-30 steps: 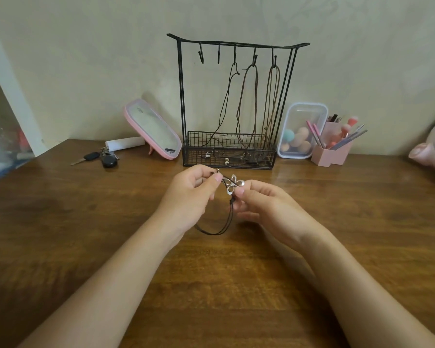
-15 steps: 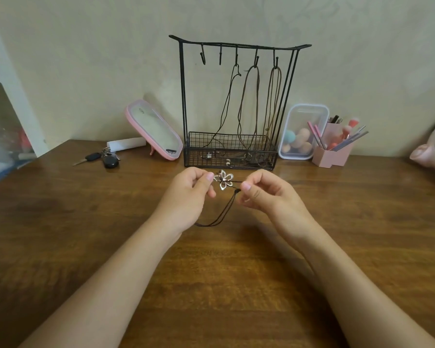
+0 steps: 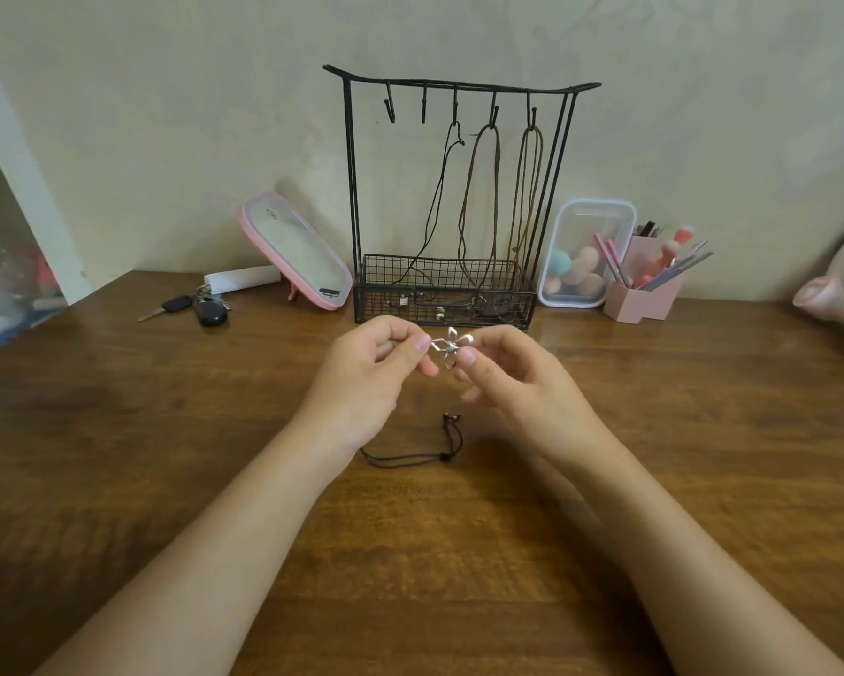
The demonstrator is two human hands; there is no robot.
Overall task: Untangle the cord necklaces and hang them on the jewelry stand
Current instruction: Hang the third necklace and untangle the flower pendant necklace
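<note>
The pendant (image 3: 451,346), a silver flower of open petals, is held up between both hands just above the table (image 3: 166,431), in front of the stand (image 3: 459,84). By the left hand (image 3: 371,368) a left petal is pinched narrowly between thumb and forefinger, with the other fingers curled in toward the palm. By the right hand (image 3: 517,383) the right side of the flower is pinched between thumb and forefinger, and the remaining fingers are loosely curled beneath. A thin black cord (image 3: 443,456) is seen lying on the table below the hands, bent into a slack corner with small knots or beads on it; one end is hidden behind the left wrist, so whether it is joined to the pendant cannot be told. On the stand, three long cords (image 3: 498,187) are hung from the three right-hand hooks, their lower ends dropped into the wire basket at its foot. To the left of the stand a pink mirror (image 3: 298,251) is leant against the wall, with keys (image 3: 195,307) further left. To the right a clear box (image 3: 586,222) and a pink holder (image 3: 639,302) are set close together, and a pink fan (image 3: 834,290) is cut by the right edge. Bare wood is seen on both sides of the arms and between the hands and the near edge.
</note>
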